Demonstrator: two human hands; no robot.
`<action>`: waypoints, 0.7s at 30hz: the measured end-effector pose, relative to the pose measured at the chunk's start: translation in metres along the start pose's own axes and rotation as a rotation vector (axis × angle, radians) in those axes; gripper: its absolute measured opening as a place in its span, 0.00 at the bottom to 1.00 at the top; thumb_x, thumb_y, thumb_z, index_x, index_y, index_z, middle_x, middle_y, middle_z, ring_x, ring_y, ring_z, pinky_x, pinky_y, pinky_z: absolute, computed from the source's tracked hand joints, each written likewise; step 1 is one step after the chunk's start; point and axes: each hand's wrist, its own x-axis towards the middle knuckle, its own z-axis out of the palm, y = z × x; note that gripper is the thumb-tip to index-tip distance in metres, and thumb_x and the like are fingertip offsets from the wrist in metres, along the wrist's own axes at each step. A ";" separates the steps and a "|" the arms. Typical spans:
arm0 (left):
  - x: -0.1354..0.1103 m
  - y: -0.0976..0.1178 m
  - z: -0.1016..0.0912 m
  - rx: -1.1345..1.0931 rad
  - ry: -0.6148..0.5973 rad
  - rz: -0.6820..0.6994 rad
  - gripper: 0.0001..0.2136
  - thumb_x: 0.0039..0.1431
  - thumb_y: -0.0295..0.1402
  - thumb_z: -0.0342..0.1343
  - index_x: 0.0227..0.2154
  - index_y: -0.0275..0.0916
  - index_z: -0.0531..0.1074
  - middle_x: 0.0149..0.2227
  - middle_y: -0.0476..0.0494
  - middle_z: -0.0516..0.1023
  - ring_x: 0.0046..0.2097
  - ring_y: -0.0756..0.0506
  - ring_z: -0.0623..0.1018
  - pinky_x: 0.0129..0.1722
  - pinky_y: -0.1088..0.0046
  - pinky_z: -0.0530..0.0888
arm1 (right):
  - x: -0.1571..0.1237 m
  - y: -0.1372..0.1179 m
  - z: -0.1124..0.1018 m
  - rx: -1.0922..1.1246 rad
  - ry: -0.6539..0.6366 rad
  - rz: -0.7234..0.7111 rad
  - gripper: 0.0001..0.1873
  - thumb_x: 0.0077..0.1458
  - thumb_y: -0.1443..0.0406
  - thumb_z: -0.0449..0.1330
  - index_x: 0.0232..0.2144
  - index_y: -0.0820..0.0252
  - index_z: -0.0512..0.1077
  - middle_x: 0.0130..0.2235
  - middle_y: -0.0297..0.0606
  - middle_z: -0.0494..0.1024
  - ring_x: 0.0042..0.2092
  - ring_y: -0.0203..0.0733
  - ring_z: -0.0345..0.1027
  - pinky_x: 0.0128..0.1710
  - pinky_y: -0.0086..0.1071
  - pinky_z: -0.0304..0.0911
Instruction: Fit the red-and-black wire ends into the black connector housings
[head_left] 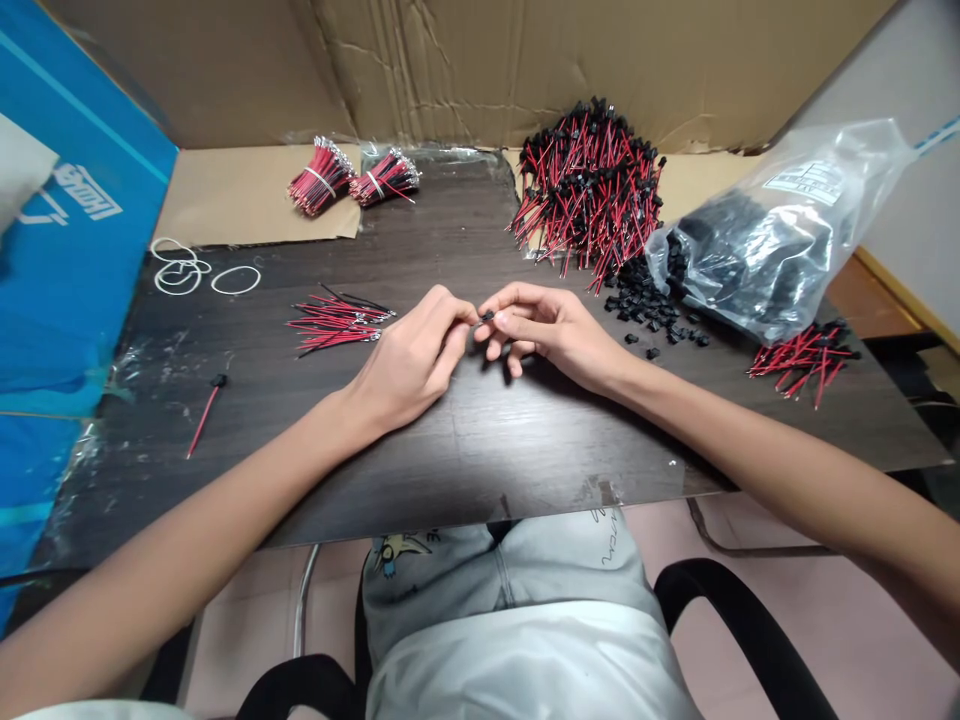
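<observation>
My left hand [411,362] and my right hand [550,332] meet at the middle of the dark table [480,450], fingertips pinched together. Between them sits a small black connector [487,316], held by the right fingers and touched by the left. Whether the left hand also holds a wire is hidden. A loose fan of red and black wires [337,322] lies just left of my left hand. Loose black connectors [654,310] are scattered to the right of my right hand.
A big pile of finished red-black wires with connectors [589,190] sits at the back. A plastic bag of connectors [765,250] lies right, more wires [802,358] beside it. Two banded wire bundles [352,178], rubber bands [196,274], one single wire [206,412] lie left. Cardboard walls surround.
</observation>
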 end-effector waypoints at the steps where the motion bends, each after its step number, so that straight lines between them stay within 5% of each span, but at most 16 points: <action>1: 0.000 0.000 0.000 0.001 -0.008 -0.007 0.07 0.73 0.28 0.47 0.44 0.38 0.70 0.39 0.45 0.74 0.39 0.49 0.75 0.43 0.71 0.74 | 0.000 0.000 0.000 -0.004 0.001 -0.005 0.19 0.56 0.57 0.74 0.41 0.62 0.74 0.39 0.40 0.84 0.34 0.35 0.79 0.25 0.24 0.74; 14: 0.000 0.003 -0.003 -0.003 -0.050 -0.063 0.08 0.73 0.28 0.46 0.44 0.39 0.71 0.40 0.44 0.75 0.39 0.48 0.75 0.43 0.70 0.74 | -0.001 0.001 0.004 -0.077 0.023 -0.135 0.25 0.42 0.62 0.80 0.32 0.59 0.68 0.36 0.32 0.77 0.32 0.32 0.71 0.24 0.25 0.73; 21: 0.001 0.006 -0.002 -0.007 -0.038 -0.003 0.07 0.74 0.27 0.47 0.44 0.38 0.70 0.39 0.44 0.75 0.39 0.48 0.76 0.43 0.71 0.74 | -0.001 0.002 0.006 -0.137 0.064 -0.220 0.25 0.43 0.58 0.81 0.29 0.60 0.68 0.35 0.32 0.75 0.32 0.32 0.71 0.26 0.25 0.74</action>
